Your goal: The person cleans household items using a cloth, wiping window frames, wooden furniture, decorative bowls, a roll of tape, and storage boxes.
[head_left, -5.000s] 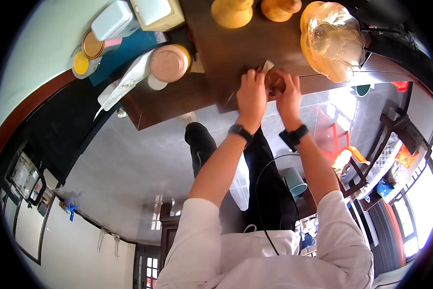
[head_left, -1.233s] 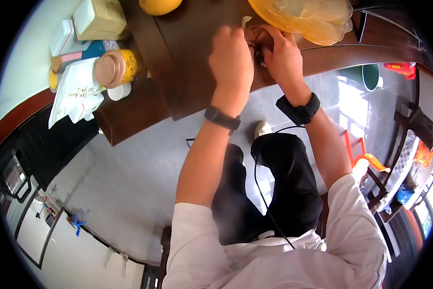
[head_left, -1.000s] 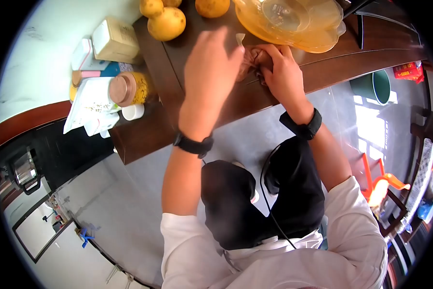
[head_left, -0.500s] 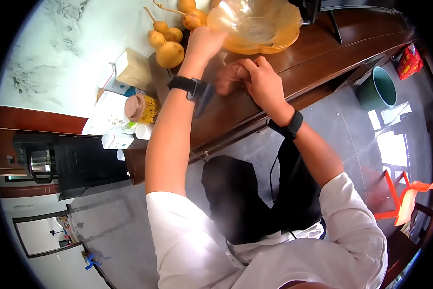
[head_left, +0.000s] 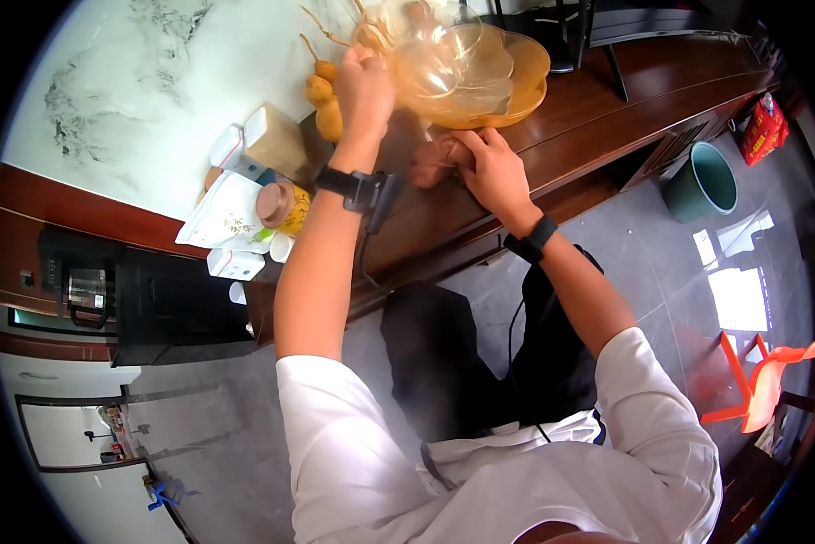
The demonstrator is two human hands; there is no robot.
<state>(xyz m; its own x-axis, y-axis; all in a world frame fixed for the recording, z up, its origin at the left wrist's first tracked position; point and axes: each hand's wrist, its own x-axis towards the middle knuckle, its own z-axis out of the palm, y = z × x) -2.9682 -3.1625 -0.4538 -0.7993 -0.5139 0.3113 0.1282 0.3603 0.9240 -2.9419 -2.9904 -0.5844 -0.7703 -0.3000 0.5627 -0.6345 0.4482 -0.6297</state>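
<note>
On the dark wood cabinet stands a translucent amber fruit bowl with a petal-shaped rim. Its left part looks smeared and doubled, with clear petal shapes raised over it. My left hand is closed at this raised left edge, fingertips partly hidden. Below the bowl's near rim, my right hand is closed on a crumpled reddish-brown cloth, blurred at its left end. Yellow gourds lie just left of my left hand.
Left on the cabinet stand a cork-lidded jar, a tan box, a white pouch and a white cup. A monitor stands at the back right. On the floor are a green bin and an orange chair.
My left hand has moved up at the bowl's left side, and the clear petal shapes now rise there. My right hand keeps the cloth near the same spot. The view has shifted slightly.
</note>
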